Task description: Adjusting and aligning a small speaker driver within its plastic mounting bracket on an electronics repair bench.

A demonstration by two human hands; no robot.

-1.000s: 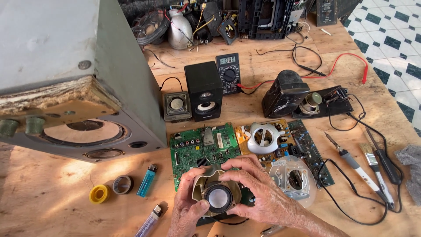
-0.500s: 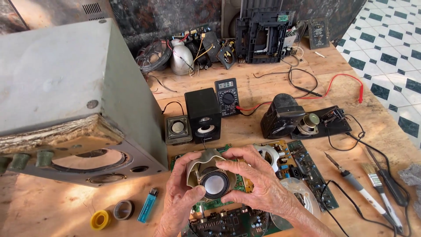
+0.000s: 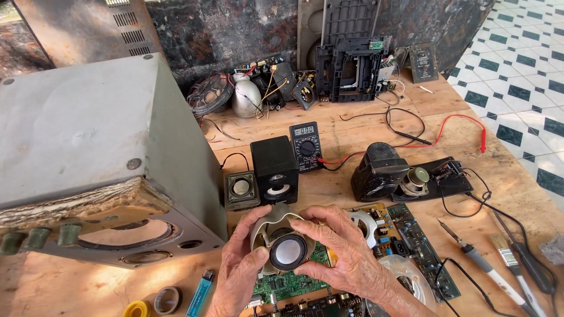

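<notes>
Fingers (image 3: 329, 230) of both hands, left hand (image 3: 238, 273) and right hand (image 3: 352, 261), clasp a small speaker (image 3: 286, 249) by its rim, above the green board (image 3: 288, 286) at the near worktop (image 3: 352, 126). It looks light and rigid; its cone seems fragile, so the rim is safest.

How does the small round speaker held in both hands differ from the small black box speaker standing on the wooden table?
The small round speaker sits in a silvery curved shell, lifted off the table between the left hand and right hand; the small black box speaker is boxy, dark and stands upright, untouched. The held one's cone faces the camera. Both have a pale round cone.
</notes>
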